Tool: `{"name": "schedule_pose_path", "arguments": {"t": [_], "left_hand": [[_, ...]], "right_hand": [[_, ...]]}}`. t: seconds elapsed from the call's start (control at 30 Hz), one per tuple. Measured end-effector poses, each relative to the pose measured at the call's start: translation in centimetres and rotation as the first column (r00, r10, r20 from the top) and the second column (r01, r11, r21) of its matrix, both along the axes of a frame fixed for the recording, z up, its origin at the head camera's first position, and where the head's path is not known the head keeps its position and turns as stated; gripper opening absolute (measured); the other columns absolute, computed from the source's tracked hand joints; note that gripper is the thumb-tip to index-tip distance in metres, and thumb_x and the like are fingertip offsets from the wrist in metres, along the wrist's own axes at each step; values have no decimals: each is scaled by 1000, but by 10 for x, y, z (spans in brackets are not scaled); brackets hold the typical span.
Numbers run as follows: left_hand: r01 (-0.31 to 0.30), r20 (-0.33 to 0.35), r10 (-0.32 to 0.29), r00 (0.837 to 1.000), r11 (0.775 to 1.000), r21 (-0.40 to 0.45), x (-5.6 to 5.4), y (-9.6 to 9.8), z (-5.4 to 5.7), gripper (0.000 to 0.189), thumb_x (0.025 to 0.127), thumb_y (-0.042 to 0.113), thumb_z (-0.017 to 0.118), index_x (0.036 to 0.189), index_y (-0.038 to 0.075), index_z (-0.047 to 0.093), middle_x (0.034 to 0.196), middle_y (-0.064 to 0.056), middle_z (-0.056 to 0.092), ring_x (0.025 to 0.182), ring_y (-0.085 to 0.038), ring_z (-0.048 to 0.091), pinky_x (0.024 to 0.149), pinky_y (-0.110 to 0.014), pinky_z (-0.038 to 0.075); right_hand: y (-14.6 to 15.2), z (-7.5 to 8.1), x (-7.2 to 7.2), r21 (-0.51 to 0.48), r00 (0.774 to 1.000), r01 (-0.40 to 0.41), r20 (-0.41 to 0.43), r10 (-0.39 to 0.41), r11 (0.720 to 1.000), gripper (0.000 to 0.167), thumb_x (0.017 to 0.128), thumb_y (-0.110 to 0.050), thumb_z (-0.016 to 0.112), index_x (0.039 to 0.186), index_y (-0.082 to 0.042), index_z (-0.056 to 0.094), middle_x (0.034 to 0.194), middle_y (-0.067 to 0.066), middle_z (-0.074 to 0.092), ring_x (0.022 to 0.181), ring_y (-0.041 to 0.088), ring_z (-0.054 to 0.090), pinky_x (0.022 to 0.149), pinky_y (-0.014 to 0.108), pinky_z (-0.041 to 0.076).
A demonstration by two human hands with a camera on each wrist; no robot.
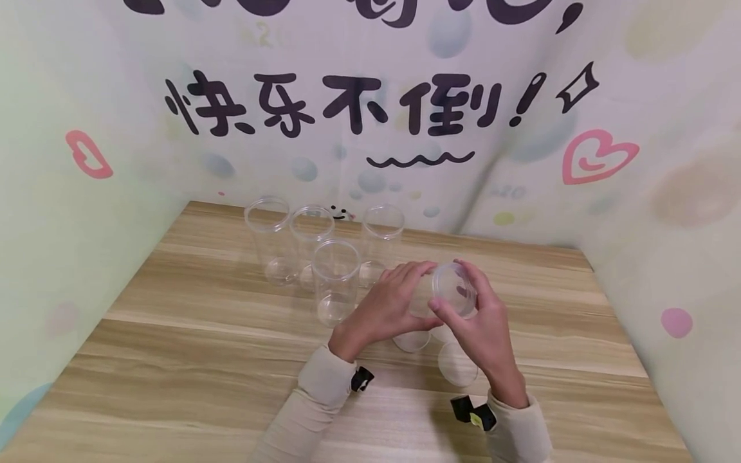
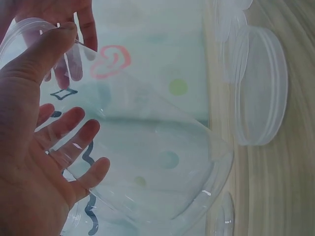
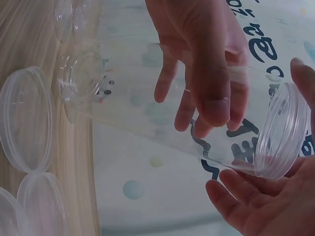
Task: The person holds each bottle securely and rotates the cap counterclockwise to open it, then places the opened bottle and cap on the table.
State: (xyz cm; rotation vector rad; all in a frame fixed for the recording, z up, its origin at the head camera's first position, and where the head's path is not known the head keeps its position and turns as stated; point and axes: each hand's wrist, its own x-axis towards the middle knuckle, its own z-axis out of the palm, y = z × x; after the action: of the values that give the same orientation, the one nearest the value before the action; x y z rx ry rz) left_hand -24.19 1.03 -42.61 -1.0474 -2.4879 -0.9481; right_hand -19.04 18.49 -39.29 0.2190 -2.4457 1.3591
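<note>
A clear plastic cup (image 3: 133, 110) is held tilted above the table, its mouth toward the right hand. Around the cup's side the left hand (image 1: 384, 305) has its thumb and fingers curled, gripping it. The right hand (image 1: 486, 328) holds a clear round lid (image 3: 283, 130) by its edge, thumb on one side and fingers on the other. That lid lies at the cup's mouth; whether it is fully seated I cannot tell. Under the hands, several loose lids (image 1: 457, 364) lie flat on the wooden table (image 1: 202, 373).
Several clear cups (image 1: 336, 283) stand upright, mouths up, left of the hands toward the back of the table. A printed cloth (image 1: 359, 161) with lettering hangs behind the table and along both sides. A black wrist device (image 1: 361, 379) sits on each sleeve.
</note>
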Motion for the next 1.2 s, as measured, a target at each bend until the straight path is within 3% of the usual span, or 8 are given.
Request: {"name": "schedule_pose_path", "arguments": {"t": [0.17, 0.37, 0.67, 1.2], "left_hand": [[11, 24, -11, 1000, 1000, 7, 0, -1, 0, 89, 76, 50, 81, 145, 9, 43, 143, -5, 53, 132, -18, 49, 105, -45, 44], [30, 45, -31, 998, 999, 26, 0, -1, 2, 89, 76, 49, 82, 146, 9, 42, 143, -4, 53, 133, -18, 48, 106, -46, 43], [56, 52, -59, 997, 997, 56, -1, -3, 2, 88, 76, 44, 84, 144, 7, 43, 141, -5, 53, 130, -18, 50, 106, -45, 42], [80, 108, -86, 990, 995, 67, -2, -4, 1, 88, 77, 44, 83, 146, 8, 41, 142, -4, 52, 130, -17, 50, 106, -46, 43]], "right_hand": [[2, 0, -1, -33, 998, -61, -13, 60, 998, 78, 78, -3, 82, 146, -3, 44, 139, 17, 43, 121, 27, 49, 91, 14, 43], [5, 0, 0, -22, 996, -75, -50, 74, 997, 81, 76, 1, 82, 147, -4, 44, 135, 18, 44, 116, 20, 48, 90, 10, 41], [11, 1, 0, 28, 981, -161, -103, 163, 986, 86, 75, 5, 82, 149, -6, 41, 141, 16, 45, 117, 8, 47, 92, 9, 41], [16, 4, 0, -12, 957, -278, -94, 275, 961, 83, 80, 5, 77, 151, -12, 38, 149, 7, 44, 129, 11, 44, 94, 14, 42]]}}
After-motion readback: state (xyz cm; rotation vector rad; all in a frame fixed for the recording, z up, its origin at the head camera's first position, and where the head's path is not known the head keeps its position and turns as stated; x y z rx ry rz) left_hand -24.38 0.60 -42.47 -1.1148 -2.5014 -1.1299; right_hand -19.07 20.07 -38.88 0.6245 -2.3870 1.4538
